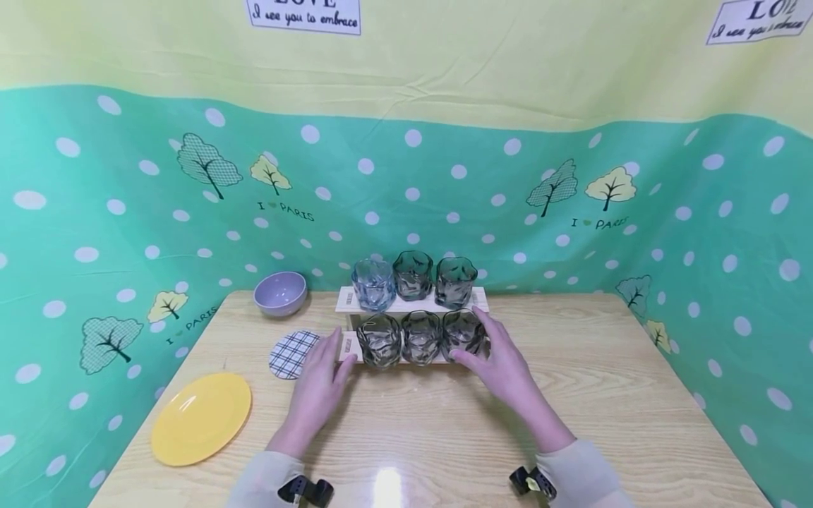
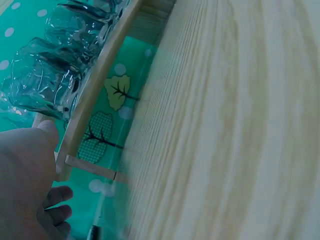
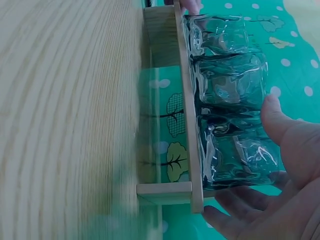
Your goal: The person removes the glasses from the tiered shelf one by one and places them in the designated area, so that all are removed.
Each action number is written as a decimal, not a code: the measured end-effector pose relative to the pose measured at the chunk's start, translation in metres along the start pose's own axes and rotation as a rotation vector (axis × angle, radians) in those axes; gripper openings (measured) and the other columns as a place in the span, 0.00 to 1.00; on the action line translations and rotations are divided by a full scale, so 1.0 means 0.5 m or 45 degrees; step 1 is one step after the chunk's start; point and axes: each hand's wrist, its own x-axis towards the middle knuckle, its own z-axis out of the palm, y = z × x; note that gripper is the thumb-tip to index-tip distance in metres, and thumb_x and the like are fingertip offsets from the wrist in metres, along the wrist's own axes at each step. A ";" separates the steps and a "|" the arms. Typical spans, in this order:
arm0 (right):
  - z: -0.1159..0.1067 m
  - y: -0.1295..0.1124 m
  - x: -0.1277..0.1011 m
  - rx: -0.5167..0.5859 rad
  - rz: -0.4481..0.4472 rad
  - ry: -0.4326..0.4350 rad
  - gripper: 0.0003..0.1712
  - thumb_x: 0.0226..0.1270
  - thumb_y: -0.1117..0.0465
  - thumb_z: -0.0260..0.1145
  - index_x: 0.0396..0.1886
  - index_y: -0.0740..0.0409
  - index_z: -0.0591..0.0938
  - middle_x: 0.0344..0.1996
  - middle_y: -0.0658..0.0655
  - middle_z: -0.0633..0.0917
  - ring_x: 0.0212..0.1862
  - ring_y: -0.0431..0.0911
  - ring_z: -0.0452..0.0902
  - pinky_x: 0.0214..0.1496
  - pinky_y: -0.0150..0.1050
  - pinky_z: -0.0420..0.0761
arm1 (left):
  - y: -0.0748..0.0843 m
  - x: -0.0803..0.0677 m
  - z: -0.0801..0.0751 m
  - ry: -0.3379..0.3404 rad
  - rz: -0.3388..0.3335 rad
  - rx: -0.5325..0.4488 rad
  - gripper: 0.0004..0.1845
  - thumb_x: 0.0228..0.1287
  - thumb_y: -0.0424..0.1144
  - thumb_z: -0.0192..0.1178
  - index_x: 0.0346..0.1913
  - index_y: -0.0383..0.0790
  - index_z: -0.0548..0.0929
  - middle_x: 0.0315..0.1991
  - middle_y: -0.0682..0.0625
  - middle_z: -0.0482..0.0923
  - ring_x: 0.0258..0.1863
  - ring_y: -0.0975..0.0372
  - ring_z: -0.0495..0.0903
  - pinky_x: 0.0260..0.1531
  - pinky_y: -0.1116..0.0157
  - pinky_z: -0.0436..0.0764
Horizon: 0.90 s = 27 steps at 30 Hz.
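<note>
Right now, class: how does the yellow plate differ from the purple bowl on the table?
The yellow plate is flat and wide; the purple bowl is deep and narrower. The yellow plate lies near the table's front left edge; the purple bowl sits at the back, beside the wooden rack. Both are round, upright, empty and untouched by either hand.

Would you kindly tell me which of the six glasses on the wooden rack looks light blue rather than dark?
The upper-left glass. It is pale blue, whereas the other five are dark greenish-grey.

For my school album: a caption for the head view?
Two hands touch a wooden rack of six glasses.
</note>
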 end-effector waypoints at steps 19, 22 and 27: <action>0.017 0.008 0.011 0.122 0.020 0.034 0.61 0.67 0.46 0.83 0.91 0.48 0.58 0.86 0.67 0.62 0.82 0.69 0.63 0.83 0.68 0.64 | -0.019 -0.004 0.031 -0.069 -0.118 -0.259 0.39 0.88 0.52 0.56 0.90 0.41 0.56 0.85 0.34 0.59 0.84 0.39 0.60 0.83 0.39 0.59; 0.018 0.009 0.012 0.131 0.011 0.045 0.60 0.68 0.47 0.83 0.91 0.49 0.59 0.85 0.68 0.63 0.82 0.69 0.63 0.83 0.66 0.65 | -0.020 -0.004 0.032 -0.070 -0.126 -0.279 0.39 0.89 0.51 0.56 0.90 0.41 0.56 0.85 0.34 0.59 0.84 0.40 0.60 0.84 0.40 0.58; 0.020 0.010 0.014 0.138 0.026 0.049 0.58 0.69 0.49 0.83 0.90 0.46 0.60 0.85 0.67 0.64 0.81 0.67 0.65 0.83 0.63 0.67 | -0.023 -0.003 0.034 -0.076 -0.131 -0.285 0.38 0.89 0.49 0.56 0.90 0.42 0.56 0.85 0.35 0.59 0.84 0.40 0.61 0.84 0.41 0.59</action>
